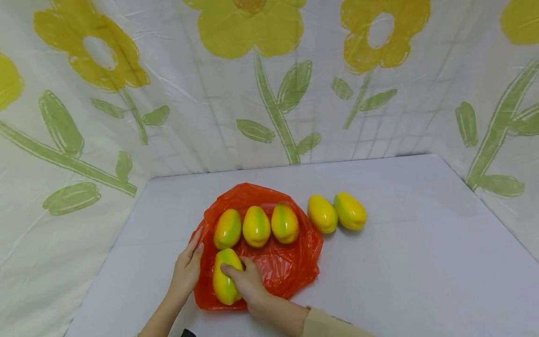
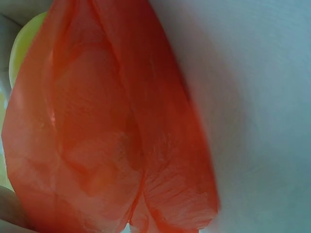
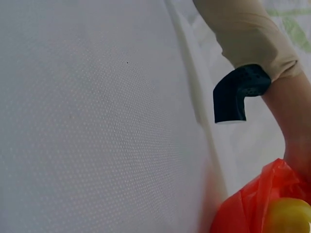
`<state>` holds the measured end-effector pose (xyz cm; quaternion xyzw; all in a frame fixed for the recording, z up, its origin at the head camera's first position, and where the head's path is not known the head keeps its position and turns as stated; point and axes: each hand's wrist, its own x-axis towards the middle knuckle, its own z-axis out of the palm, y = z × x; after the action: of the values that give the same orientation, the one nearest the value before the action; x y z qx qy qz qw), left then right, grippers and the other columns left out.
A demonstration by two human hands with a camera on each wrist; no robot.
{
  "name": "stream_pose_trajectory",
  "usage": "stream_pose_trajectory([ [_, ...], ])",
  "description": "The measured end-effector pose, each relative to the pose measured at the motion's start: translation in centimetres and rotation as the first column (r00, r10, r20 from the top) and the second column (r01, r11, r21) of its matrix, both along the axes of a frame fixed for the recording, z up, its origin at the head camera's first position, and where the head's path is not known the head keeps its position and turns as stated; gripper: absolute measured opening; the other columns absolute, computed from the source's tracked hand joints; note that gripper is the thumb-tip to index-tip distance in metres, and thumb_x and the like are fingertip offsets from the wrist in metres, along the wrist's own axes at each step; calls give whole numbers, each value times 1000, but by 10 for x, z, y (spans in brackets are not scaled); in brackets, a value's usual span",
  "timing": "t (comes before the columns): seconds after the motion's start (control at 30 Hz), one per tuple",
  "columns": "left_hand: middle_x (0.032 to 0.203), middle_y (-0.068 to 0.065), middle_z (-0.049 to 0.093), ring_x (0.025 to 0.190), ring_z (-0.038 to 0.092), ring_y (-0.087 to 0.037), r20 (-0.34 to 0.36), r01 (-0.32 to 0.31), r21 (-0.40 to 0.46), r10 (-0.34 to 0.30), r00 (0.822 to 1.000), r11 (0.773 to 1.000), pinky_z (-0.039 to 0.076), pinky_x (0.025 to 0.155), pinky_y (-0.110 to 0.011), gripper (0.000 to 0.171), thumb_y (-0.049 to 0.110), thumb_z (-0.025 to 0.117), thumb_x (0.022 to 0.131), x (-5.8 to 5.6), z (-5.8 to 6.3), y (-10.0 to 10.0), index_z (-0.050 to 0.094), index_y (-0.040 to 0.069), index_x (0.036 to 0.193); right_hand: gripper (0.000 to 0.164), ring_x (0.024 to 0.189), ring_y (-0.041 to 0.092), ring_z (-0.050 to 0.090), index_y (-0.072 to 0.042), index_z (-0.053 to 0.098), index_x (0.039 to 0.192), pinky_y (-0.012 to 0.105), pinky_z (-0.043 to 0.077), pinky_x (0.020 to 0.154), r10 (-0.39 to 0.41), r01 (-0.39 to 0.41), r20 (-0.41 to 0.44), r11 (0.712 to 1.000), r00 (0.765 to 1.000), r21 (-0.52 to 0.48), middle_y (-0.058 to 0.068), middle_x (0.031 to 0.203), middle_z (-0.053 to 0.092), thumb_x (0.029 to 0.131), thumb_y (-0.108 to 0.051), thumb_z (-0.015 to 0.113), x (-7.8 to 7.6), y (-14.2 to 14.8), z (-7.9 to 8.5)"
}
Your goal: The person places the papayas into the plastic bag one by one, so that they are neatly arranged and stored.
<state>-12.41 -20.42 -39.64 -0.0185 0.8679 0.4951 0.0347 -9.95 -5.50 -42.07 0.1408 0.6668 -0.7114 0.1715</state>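
An open red plastic bag (image 1: 275,267) lies spread on the table, its mouth facing up. My left hand (image 1: 186,271) holds the bag's left edge between thumb and fingers. With thumb on top, my right hand (image 1: 251,283) grips a glossy yellow-green papaya (image 1: 226,285) at the near left part of the bag. Behind it, three similar papayas (image 1: 256,227) sit in a row inside the bag. Red film (image 2: 107,116) fills much of the left wrist view. In the right wrist view, a yellow papaya (image 3: 289,218) shows at the lower right corner against the bag.
Two more papayas (image 1: 323,214) lie side by side on the white table (image 1: 400,271), just right of the bag. A flower-printed curtain (image 1: 181,117) hangs behind and along the sides. A dark band-mounted device (image 3: 238,90) is on the left forearm.
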Motion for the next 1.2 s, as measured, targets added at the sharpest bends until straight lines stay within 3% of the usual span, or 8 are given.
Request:
stream_pose_trajectory([
  [0.47, 154, -24, 28, 142, 22, -43, -6, 5, 18, -5, 1000, 1000, 20, 114, -57, 48, 16, 35, 106, 2, 0, 1, 27, 5, 153, 74, 111, 32, 51, 5, 42, 139, 53, 44, 99, -65, 64, -9, 998, 998, -27, 20, 131, 47, 85, -32, 75, -5, -13, -2],
  [0.83, 154, -25, 28, 141, 23, -44, -9, 10, 7, -10, 1000, 1000, 22, 112, -60, 48, 16, 35, 107, 2, 1, 1, 27, 6, 153, 71, 105, 28, 52, 3, 46, 135, 50, 48, 95, -107, 107, -46, 994, 993, 6, 14, 121, 48, 81, -31, 79, -4, -22, -3],
  [1.2, 154, -25, 28, 141, 24, -44, 2, 4, 9, -4, 1000, 1000, 23, 112, -59, 49, 16, 35, 106, 3, 0, 1, 27, 7, 154, 70, 105, 28, 51, 0, 47, 133, 50, 48, 95, -148, 148, -31, 989, 988, -5, 12, 120, 48, 80, -32, 80, -4, -28, -3],
])
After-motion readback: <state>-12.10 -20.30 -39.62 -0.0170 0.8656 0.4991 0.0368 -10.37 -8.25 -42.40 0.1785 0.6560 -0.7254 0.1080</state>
